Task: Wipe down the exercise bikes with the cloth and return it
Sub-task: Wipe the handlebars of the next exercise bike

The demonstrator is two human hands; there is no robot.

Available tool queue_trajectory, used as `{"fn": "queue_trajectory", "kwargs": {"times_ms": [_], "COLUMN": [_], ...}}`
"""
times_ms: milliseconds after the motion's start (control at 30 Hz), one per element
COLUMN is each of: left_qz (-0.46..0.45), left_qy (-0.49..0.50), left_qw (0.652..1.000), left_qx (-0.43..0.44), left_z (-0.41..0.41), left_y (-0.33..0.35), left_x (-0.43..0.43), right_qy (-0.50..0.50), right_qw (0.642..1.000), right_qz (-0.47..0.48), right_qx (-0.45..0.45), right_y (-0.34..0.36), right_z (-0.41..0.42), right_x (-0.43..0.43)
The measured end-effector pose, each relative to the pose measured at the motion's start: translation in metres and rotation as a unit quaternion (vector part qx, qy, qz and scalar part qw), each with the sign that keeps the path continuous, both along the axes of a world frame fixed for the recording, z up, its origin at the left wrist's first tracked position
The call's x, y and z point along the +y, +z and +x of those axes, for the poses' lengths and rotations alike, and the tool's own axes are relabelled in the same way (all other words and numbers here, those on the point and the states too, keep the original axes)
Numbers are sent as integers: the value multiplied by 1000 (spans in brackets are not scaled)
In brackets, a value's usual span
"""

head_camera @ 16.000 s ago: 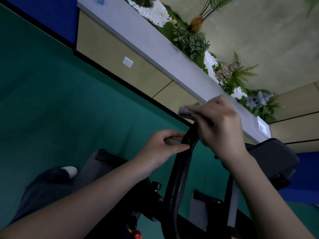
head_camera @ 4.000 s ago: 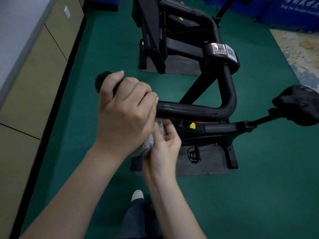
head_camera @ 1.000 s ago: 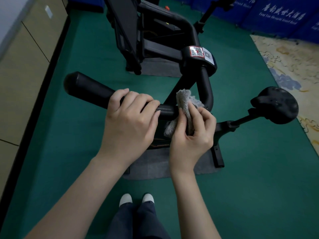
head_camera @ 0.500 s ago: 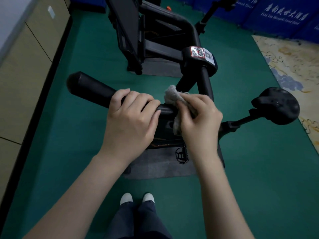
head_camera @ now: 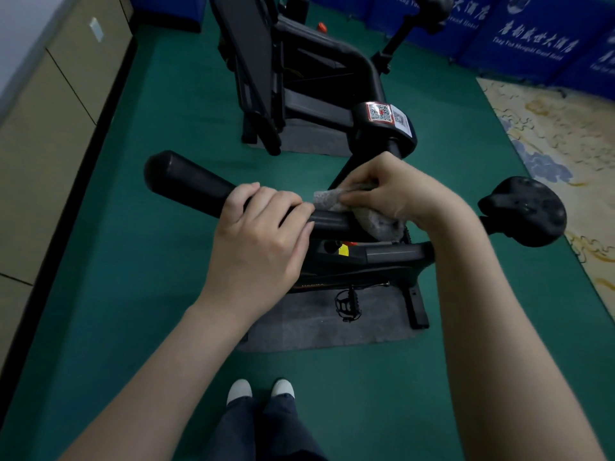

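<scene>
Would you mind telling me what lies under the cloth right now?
The cloth drapes over the black handlebar, pressed there by the right hand. The bar beneath it is covered, so its surface cannot be seen.

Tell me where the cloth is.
Centre of the head view: the cloth is wrapped over the handlebar under the right hand, just right of the left hand.

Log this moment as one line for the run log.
step: wiping handlebar | left hand: grips handlebar | right hand: holds cloth on handlebar | second bike: behind, untouched
</scene>
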State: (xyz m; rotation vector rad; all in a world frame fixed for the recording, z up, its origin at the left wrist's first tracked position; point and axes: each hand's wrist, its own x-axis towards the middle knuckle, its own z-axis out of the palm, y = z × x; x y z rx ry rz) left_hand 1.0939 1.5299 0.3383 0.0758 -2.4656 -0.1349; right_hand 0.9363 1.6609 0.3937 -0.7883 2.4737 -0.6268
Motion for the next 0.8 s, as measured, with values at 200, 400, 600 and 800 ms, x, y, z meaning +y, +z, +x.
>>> {"fn": "queue_trajectory", "kwargs": {"times_ms": [200,400,600,800], "left_qz": [-4,-8,-11,-18], "left_qy": [-1,-5,-1,6], "left_qw": [1000,1000,1000,1000], "left_qx": [2,7,14,18], "left_z": [-1,-1,-2,-4], "left_y": [-2,-2,-5,-5], "left_x": [1,-2,0,0], "right_qy": [59,123,84,-124], "right_qw": [996,981,993,941], "right_qz": [-3,133,74,-166], "right_qx": [-71,-64,26,268], "right_y": [-2,9,4,-31], "right_z": [-7,-20,-6,40], "right_x": [-12,-14,4,34]}}
